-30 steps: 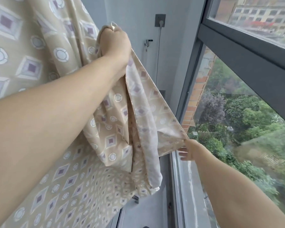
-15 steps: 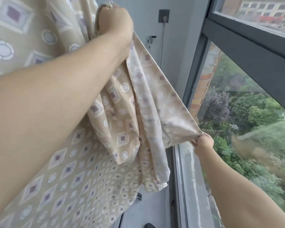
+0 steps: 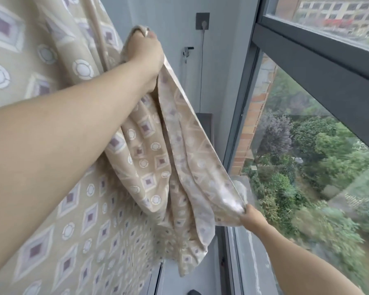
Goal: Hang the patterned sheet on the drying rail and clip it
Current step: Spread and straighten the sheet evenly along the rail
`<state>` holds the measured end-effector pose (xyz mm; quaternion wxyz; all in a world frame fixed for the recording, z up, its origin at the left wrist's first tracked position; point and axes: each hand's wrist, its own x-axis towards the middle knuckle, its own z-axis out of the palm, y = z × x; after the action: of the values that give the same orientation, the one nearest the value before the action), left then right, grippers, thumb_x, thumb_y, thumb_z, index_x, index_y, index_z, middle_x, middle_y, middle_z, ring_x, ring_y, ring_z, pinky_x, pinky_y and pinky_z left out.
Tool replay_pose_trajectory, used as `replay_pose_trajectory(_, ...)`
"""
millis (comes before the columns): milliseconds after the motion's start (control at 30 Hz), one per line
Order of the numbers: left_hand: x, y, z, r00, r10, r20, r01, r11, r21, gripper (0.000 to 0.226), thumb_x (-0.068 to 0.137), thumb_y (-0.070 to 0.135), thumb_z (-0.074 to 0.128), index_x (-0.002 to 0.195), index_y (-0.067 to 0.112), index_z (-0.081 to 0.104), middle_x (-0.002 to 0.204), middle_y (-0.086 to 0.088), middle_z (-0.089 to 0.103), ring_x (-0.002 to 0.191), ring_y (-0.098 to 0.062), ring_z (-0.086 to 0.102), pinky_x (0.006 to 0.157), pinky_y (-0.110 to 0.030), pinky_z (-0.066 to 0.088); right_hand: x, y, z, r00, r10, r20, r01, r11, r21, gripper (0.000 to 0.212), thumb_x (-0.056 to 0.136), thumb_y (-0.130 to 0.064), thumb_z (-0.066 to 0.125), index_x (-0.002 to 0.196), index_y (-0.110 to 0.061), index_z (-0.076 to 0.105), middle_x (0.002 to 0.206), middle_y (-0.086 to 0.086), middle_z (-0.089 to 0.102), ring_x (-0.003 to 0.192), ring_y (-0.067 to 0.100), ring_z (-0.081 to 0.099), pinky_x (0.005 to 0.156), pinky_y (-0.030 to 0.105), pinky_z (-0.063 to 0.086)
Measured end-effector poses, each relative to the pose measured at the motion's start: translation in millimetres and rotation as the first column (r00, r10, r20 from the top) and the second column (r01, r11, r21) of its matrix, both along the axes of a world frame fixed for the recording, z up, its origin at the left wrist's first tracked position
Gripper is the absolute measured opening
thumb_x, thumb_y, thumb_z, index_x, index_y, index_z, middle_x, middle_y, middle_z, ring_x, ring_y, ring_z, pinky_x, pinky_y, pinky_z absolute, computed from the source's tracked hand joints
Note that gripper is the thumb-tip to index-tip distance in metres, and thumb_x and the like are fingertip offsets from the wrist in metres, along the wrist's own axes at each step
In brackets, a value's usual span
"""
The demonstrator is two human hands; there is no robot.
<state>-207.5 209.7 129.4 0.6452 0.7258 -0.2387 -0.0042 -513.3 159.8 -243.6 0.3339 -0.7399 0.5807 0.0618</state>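
Note:
The patterned sheet (image 3: pixel 58 188), beige with purple diamonds and white circles, fills the left half of the view and hangs down in folds. My left hand (image 3: pixel 144 50) is raised high and grips a bunched upper edge of the sheet. My right hand (image 3: pixel 251 216) is low by the window and pinches a corner of the sheet, pulling its paler underside taut between the two hands. No drying rail or clip shows in the view.
A dark-framed window (image 3: pixel 320 60) runs along the right, with trees and buildings far below. A grey wall (image 3: pixel 168 28) ahead carries a socket (image 3: pixel 202 21) with a cable and a small metal bracket (image 3: pixel 186 51). The window sill and track run below.
My right hand closed on the sheet's corner and drew it down and to the right. My left hand stayed raised, still gripping the upper edge.

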Motion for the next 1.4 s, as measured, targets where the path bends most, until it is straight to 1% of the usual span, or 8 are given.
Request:
replay_pose_trajectory(100,-1.4,2.2,-6.0,0.991,-0.132,-0.007,0.132,0.989,0.072,0.022,0.086,0.031,0.042,0.066,0.022,0.041,0.061,0.008,0.039,0.065,-0.018,0.043,0.063,-0.024,0.033,31.5,1.2,22.0,0.972,0.006,0.234,-0.066,0.966,0.248,0.065,0.079,-0.007,0.055,0.137,-0.026,0.033,0.133,0.008,0.037,0.12,0.027,0.043,0.095,0.038,0.043)
replay_pose_trajectory(300,-6.9,12.7,-16.3,0.922,-0.339,-0.185,0.356,0.932,0.063,0.014,0.09,0.03,0.048,0.082,0.018,0.049,0.087,-0.011,0.054,0.083,-0.028,0.064,0.088,-0.049,0.052,117.7,19.2,96.7,0.705,0.089,0.704,-0.274,0.949,0.155,0.111,0.067,-0.046,0.084,0.151,-0.033,0.012,0.141,-0.008,0.04,0.128,0.011,0.045,0.104,0.033,0.041)
replay_pose_trajectory(533,-22.5,36.2,-19.8,0.881,-0.445,-0.162,0.467,0.758,0.455,0.004,0.088,0.018,0.051,0.088,0.019,0.055,0.082,-0.009,0.058,0.069,-0.025,0.061,0.073,-0.037,0.053,164.4,37.4,136.3,0.737,0.202,0.645,-0.094,0.976,-0.197,0.024,0.086,-0.029,0.053,0.075,-0.009,0.055,0.068,-0.002,0.056,0.058,0.016,0.048,0.055,0.029,0.04)
replay_pose_trajectory(700,-20.9,52.3,-31.9,0.837,-0.47,-0.281,0.498,0.441,0.746,0.021,0.09,0.032,0.057,0.096,0.012,0.061,0.086,-0.005,0.062,0.07,-0.023,0.059,0.072,-0.032,0.048,152.2,18.7,136.2,0.879,0.287,0.381,-0.309,0.951,-0.005,0.025,0.075,-0.014,0.062,0.099,-0.01,0.062,0.092,0.005,0.066,0.089,0.023,0.065,0.074,0.031,0.054)
replay_pose_trajectory(833,-19.6,57.6,-30.3,0.882,-0.471,0.022,0.262,0.529,0.807,0.028,0.077,0.025,0.053,0.091,0.005,0.067,0.088,-0.009,0.072,0.071,-0.027,0.066,0.066,-0.031,0.052,143.0,21.8,164.1,0.814,0.139,0.565,-0.2,0.979,0.048,0.019,0.085,0.0,0.055,0.1,-0.011,0.056,0.086,-0.004,0.057,0.083,0.016,0.056,0.059,0.015,0.046)
replay_pose_trajectory(967,-16.7,72.1,-19.6,0.783,-0.491,0.382,-0.007,0.606,0.795,0.019,0.078,0.017,0.046,0.081,0.009,0.063,0.084,-0.01,0.063,0.08,-0.031,0.062,0.061,-0.029,0.047,157.5,21.2,196.2,0.848,0.066,0.526,-0.048,0.998,-0.048,0.063,0.091,-0.024,0.051,0.148,-0.004,0.03,0.146,0.011,0.042,0.129,0.027,0.045,0.092,0.028,0.037)
replay_pose_trajectory(1167,-4.4,98.6,37.9,0.389,-0.43,0.815,-0.565,0.587,0.58,0.033,0.085,0.021,0.047,0.114,0.013,0.06,0.126,-0.013,0.054,0.121,-0.035,0.043,0.109,-0.048,0.024,203.7,35.5,283.1,0.697,0.201,0.689,-0.114,0.979,-0.17,0.059,0.094,-0.025,0.048,0.149,-0.016,0.03,0.151,0.003,0.037,0.12,0.018,0.046,0.097,0.03,0.04)
replay_pose_trajectory(1400,7.2,128.0,114.6,0.034,-0.305,0.952,-0.831,0.52,0.196,0.038,0.084,0.014,0.037,0.119,0.011,0.053,0.124,-0.015,0.048,0.127,-0.038,0.035,0.117,-0.059,0.004,261.6,46.7,399.4,0.48,0.274,0.834,-0.213,0.958,-0.192,0.057,0.096,-0.03,0.048,0.149,-0.023,0.03,0.152,-0.001,0.034,0.135,0.019,0.038,0.109,0.035,0.033)
